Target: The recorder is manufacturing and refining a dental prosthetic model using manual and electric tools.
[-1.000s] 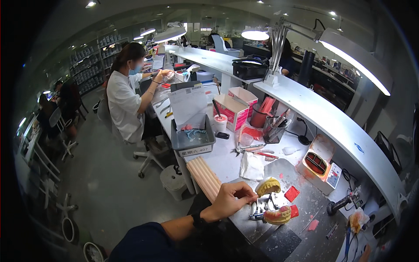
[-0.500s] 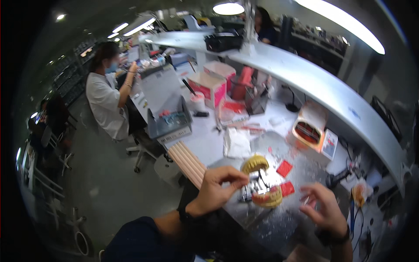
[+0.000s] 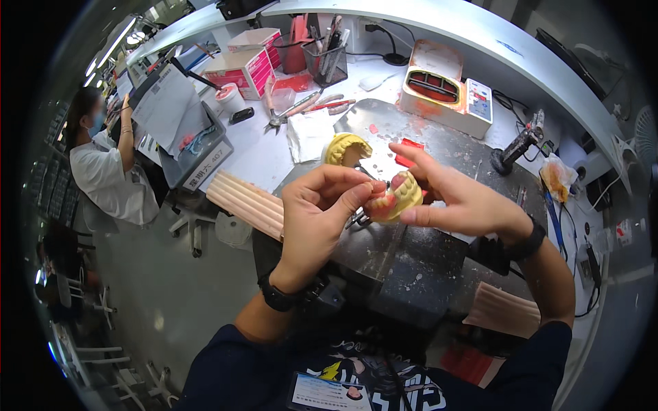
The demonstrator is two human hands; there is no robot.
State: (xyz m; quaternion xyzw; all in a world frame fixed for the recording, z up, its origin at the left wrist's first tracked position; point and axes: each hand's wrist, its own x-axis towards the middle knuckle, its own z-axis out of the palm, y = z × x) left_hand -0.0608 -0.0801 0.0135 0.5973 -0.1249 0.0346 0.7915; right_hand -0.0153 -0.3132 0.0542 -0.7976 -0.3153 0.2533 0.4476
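A yellow plaster dental cast (image 3: 402, 197) with pink wax and teeth along its ridge is tilted between my hands above the dark metal work plate. My right hand (image 3: 466, 198) grips its right side, thumb below and fingers above. At its left edge, my left hand (image 3: 319, 216) is closed in a pinch; whatever is between the fingertips is too small to make out. Just behind my left fingers lies a second yellow cast (image 3: 347, 147), horseshoe-shaped. Metal articulator parts (image 3: 358, 219) show below the held cast, partly hidden. A red wax sheet (image 3: 409, 145) lies partly behind my right fingers.
A wax heating pot (image 3: 434, 88) stands at the back right, with a metal stand (image 3: 517, 140) beside it. White tissue (image 3: 310, 135), pliers (image 3: 275, 118) and a mesh pen holder (image 3: 324, 63) are further back. At left are ridged pink strips (image 3: 247, 204), a grey bin (image 3: 205, 147) and a seated person (image 3: 110, 168).
My right hand has moved left and taken hold of the toothed cast, which is now raised and tilted. My left fingers have come to its edge. The view has shifted down and right.
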